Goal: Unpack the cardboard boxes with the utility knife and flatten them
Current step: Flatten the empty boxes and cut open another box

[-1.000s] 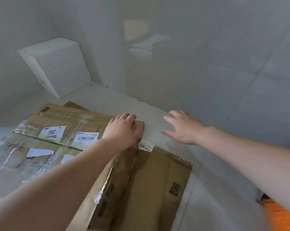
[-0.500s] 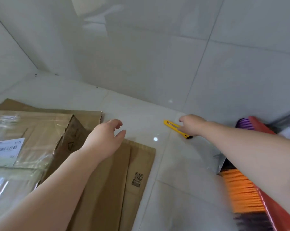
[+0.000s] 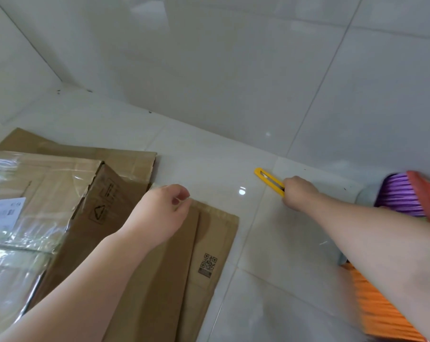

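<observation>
Yellow utility knife (image 3: 269, 181) lies floor-flat, handle gripped by right hand (image 3: 299, 196).

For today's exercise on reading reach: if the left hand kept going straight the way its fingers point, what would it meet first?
The left hand points up and right across bare floor. No object shows in that line, so the wall looks like the first thing met, though depth is unclear.

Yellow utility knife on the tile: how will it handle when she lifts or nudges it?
The slim yellow plastic utility knife looks light and rigid, so it probably lifts easily in the right hand now closed over its rear end. Lying flat on the glossy white floor tile, it would likely slide rather than roll if pushed. Its flat body seems unlikely to tip.
</observation>
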Motion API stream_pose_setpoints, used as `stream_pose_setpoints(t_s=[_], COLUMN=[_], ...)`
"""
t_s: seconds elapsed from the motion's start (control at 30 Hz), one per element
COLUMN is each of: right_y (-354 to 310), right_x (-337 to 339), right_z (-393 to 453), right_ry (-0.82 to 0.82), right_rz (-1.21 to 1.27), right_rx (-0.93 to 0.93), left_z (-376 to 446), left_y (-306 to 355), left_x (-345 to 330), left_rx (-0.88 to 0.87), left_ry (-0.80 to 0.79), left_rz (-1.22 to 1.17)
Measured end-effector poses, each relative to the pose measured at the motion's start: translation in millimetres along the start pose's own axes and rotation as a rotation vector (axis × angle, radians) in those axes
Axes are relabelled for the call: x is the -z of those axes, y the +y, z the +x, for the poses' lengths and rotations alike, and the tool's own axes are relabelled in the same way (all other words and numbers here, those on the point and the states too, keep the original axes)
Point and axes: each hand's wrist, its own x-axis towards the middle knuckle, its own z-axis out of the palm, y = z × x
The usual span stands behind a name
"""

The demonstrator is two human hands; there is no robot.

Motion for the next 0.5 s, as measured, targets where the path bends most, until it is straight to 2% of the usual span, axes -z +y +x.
stream_pose_setpoints(t_s=[0.17, 0.27, 0.4, 0.5], right_y=[-21, -51, -115, -159], right_x=[6, 33, 104, 145], right_z=[-2, -8, -45, -93], right_ry=[-0.054, -0.151, -0.329, -0.513], right_rz=[0.298, 0.855, 1.388, 1.575], right_rx=[-0.067, 0.017, 0.391, 0.702], left_z=[-3, -4, -4, -7], left_y=[-3, 1, 11, 15], left_x=[5, 18, 57, 94], left_rx=[0.012, 0.018, 0.077, 0.142], left_ry=[-0.017, 0.013, 0.188, 0.348], left_rz=[-0.038, -0.148, -0.449, -0.737])
